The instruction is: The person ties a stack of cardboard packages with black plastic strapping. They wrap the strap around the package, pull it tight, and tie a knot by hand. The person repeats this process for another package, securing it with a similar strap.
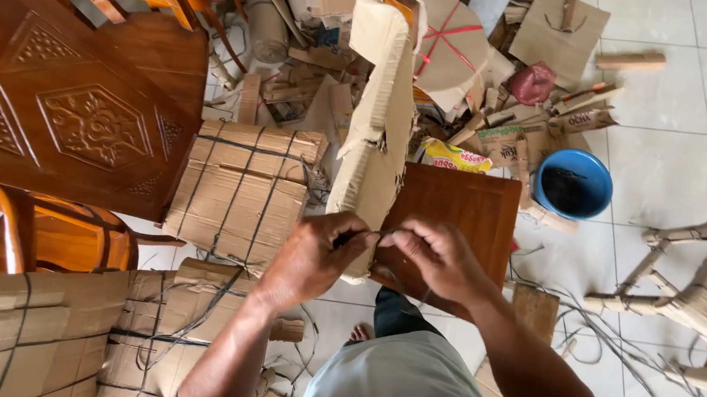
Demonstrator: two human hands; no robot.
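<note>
A tall torn strip of corrugated cardboard (pixel 376 117) stands against the edge of a brown wooden panel (pixel 460 218). My left hand (pixel 310 255) is closed on the cardboard's lower end and pinches a thin dark cord (pixel 388 269). My right hand (pixel 432 255) sits just to the right, fingers curled and pinching the same cord at the panel's lower left edge. The cord's far end is hidden behind the cardboard.
A cardboard-wrapped bundle tied with dark straps (pixel 242 195) lies left of the hands, more wrapped bundles (pixel 29 325) at lower left. Carved wooden furniture (pixel 77 113) fills the upper left. A blue bowl (pixel 574 182), cardboard scraps, and a wrapped chair (pixel 696 280) sit on the white tile floor.
</note>
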